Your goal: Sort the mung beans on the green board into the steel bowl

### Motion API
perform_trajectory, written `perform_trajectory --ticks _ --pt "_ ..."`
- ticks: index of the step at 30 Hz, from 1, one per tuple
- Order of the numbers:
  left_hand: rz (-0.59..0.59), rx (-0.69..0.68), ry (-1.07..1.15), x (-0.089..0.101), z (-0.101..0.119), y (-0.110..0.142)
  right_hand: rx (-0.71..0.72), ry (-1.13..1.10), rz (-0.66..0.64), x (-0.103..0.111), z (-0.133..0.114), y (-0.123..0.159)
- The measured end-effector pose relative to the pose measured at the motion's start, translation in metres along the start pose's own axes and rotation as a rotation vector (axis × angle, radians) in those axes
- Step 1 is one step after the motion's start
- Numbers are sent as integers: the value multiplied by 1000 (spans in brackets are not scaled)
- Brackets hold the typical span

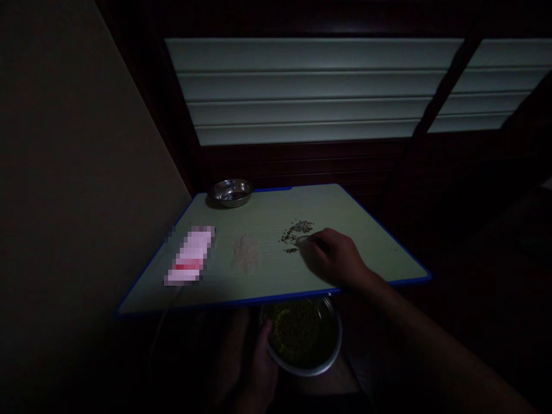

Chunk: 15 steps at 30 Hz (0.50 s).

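Observation:
My right hand [334,253] is over the right half of the pale table top, its fingers closed on a small pale flat piece [303,241] whose kind I cannot make out. Beside the fingertips lies a scatter of small dark grains [299,226], with whitish bits among them. Below the table's front edge, my left hand [263,365] grips the side of a metal bowl [311,371]. Inside that bowl is a mass of greenish small grains [297,330]. To the left of my right hand a thin patch of pale, pinkish grains [245,254] is spread out.
The low table [267,213] has a blue rim. A small steel bowl [230,194] stands at its back left corner. A blurred-out phone-like object [190,256] with a cable [161,325] lies at left. Behind are dark wood and white slatted panels [310,92]; a wall is at left.

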<state>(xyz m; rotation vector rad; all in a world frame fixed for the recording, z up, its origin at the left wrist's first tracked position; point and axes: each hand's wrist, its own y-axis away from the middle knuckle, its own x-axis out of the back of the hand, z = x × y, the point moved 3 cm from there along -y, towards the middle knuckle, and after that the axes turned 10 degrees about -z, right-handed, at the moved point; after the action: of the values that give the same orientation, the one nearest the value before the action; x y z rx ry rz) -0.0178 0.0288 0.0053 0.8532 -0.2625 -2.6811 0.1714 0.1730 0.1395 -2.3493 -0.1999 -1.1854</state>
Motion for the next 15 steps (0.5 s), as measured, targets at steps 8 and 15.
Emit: perform_trajectory --ticks 8,15 --pt "54 12 70 -4 4 2 98 48 -155 -1 -8 -1" --pt "-32 -49 34 4 0 -1 119 -63 -155 1 -7 2"
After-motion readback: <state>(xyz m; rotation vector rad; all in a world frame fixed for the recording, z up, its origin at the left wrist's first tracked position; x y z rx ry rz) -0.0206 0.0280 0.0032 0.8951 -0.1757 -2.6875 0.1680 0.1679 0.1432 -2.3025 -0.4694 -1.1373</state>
